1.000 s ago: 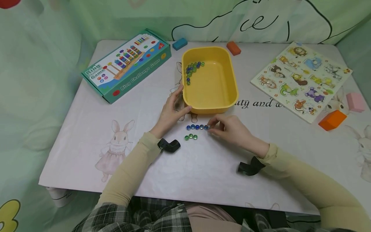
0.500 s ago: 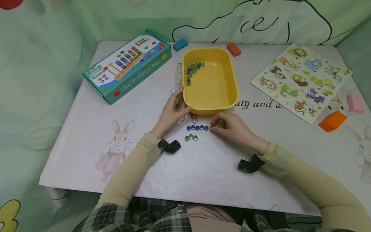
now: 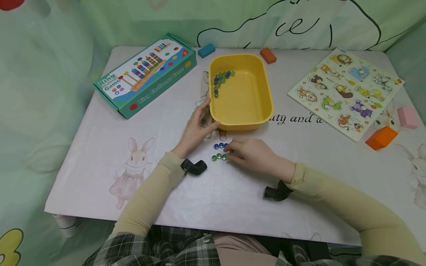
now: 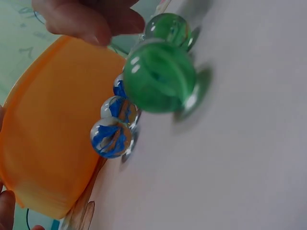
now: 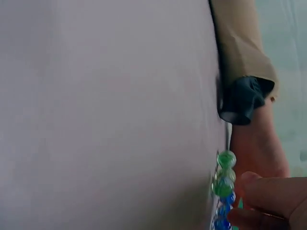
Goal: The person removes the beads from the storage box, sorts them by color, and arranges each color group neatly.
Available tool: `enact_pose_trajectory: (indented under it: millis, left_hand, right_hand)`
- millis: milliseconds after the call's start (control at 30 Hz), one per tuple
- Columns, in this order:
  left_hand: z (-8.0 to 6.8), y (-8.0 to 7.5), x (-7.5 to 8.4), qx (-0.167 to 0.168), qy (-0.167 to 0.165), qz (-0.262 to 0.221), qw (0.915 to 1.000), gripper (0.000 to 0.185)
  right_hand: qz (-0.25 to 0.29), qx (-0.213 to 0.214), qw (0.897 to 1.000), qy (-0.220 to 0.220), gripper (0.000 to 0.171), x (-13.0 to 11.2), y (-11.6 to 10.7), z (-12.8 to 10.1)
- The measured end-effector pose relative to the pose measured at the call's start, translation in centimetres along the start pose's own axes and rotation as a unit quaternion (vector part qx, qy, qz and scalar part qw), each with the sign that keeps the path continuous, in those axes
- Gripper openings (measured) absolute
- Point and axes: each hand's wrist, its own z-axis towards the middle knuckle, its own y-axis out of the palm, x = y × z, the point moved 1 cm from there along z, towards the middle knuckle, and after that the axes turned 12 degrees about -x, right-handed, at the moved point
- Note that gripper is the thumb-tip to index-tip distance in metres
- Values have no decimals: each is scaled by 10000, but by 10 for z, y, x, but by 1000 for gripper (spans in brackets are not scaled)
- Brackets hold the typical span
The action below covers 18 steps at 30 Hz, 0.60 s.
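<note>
A yellow tub [image 3: 263, 111] stands mid-table with several blue and green marbles [image 3: 221, 79] in its far left corner. My left hand [image 3: 200, 123] rests against the tub's near left corner, fingers along the left wall and thumb on the front wall. On the table in front of the tub lie a row of blue marbles [image 3: 219, 145] and a row of green marbles [image 3: 217, 157]. My right hand [image 3: 233, 149] lies over the right end of the blue row, its curled fingertips [image 5: 268, 196] at the marbles. The left wrist view shows a green marble [image 4: 160, 76] and blue marbles [image 4: 111, 138] close up.
A teal ring game box [image 3: 144, 74] lies at the back left and an animal puzzle board [image 3: 346, 92] at the right. Coloured blocks sit around: teal [image 3: 206, 50], red-orange [image 3: 268, 55], orange [image 3: 381, 137], pink [image 3: 408, 117]. The table's front edge runs close to my body.
My right hand has slid left from the right end of the blue row and now covers part of it. The left hand and the tub have not moved.
</note>
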Motion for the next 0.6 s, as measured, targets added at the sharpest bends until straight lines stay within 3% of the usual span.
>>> enact_pose_trajectory:
  millis: [200, 467, 600]
  left_hand:
    - [0, 0, 0, -3, 25, -28, 10000, 73]
    - [0, 0, 1, -33, 3, -40, 10000, 73]
    - [-4, -2, 14, -58, -75, -42, 9999, 73]
  right_hand:
    - [-608, -141, 9978, -204, 23, -11, 8, 8]
    - [-607, -208, 9979, -105, 17, -12, 10, 11]
    - [-593, -192, 9980, -122, 14, -13, 9, 11]
